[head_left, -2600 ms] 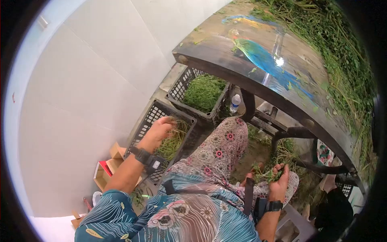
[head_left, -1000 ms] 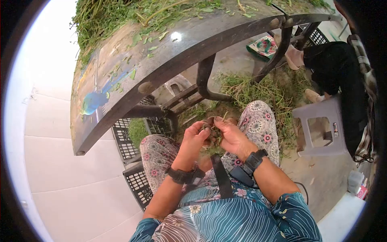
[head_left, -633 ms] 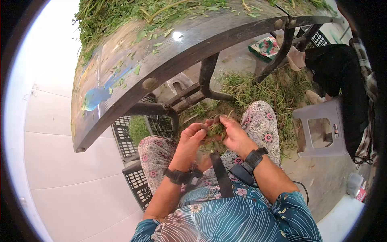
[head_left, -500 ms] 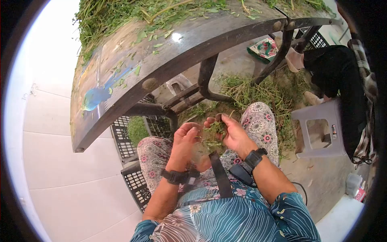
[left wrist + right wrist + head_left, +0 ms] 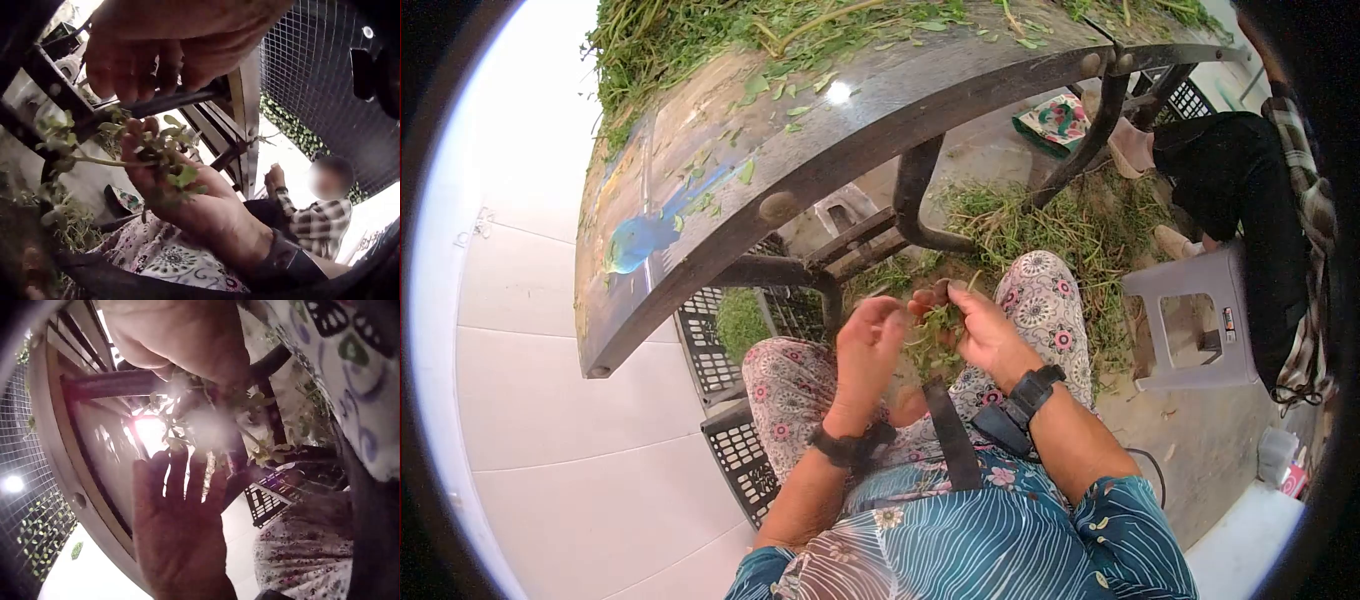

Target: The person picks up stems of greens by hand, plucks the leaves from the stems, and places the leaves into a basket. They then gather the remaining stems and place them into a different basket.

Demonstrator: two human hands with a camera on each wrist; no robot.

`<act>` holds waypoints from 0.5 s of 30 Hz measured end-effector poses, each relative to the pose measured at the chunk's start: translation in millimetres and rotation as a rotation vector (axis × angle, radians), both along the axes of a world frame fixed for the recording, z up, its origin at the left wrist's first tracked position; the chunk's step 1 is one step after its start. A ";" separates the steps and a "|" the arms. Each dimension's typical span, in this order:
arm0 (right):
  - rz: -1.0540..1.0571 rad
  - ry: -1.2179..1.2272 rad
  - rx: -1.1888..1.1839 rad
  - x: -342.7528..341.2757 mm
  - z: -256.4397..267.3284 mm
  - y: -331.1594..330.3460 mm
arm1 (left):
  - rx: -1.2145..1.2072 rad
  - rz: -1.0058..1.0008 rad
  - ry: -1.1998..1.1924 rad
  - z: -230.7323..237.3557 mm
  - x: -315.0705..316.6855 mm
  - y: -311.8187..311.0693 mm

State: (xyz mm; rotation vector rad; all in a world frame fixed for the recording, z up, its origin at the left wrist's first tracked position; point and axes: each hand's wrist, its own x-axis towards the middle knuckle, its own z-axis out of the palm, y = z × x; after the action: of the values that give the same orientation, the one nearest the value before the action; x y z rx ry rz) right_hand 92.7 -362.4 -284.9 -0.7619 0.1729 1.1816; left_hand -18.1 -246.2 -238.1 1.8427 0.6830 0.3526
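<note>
In the head view, my right hand (image 5: 992,338) pinches a small bunch of leafy green sprigs (image 5: 941,322) above the lap. Just left of the bunch is my left hand (image 5: 866,352), a small gap between them. The left wrist view has my left hand (image 5: 178,47) at the top, fingers loosely bent, above the sprigs (image 5: 182,177) in my right hand (image 5: 209,203). Seen from the right wrist, my left hand (image 5: 181,534) has straight fingers pointing up at the leaves (image 5: 265,454), below my right hand (image 5: 187,337).
A table (image 5: 800,165) strewn with green stems curves across the front. Cut stems (image 5: 1065,230) lie on the floor beneath. Black crates (image 5: 742,462) stand at left, one holding greens (image 5: 741,322). A seated person's dark-clothed leg (image 5: 1250,190) and a grey stool (image 5: 1195,310) are at right.
The view has turned from the crates toward the table's underside. My left hand left the crate, met my right hand at the sprigs, then drew slightly left. My right hand kept its hold.
</note>
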 end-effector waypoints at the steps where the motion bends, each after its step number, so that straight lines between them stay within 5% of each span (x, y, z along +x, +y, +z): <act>1: -0.016 -0.002 -0.006 -4.0 2.1 1.6 | 0.039 -0.037 0.021 3.6 4.1 -4.9; 6: 0.004 -0.063 0.000 -9.7 12.3 0.8 | 0.384 -0.150 0.179 -6.9 13.5 -14.5; 9: 0.010 -0.123 0.004 -13.4 2.2 4.9 | 0.454 -0.182 0.069 -25.3 7.5 -11.6; 15: 0.049 -0.030 0.087 -16.9 0.4 5.4 | -0.370 -0.075 0.087 -23.4 -1.7 -3.1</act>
State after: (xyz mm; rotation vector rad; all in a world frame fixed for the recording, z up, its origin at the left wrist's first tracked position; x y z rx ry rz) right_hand 75.8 -356.9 -284.5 -0.7097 0.0778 1.2159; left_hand -19.7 -249.3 -261.5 1.5314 0.6852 0.0883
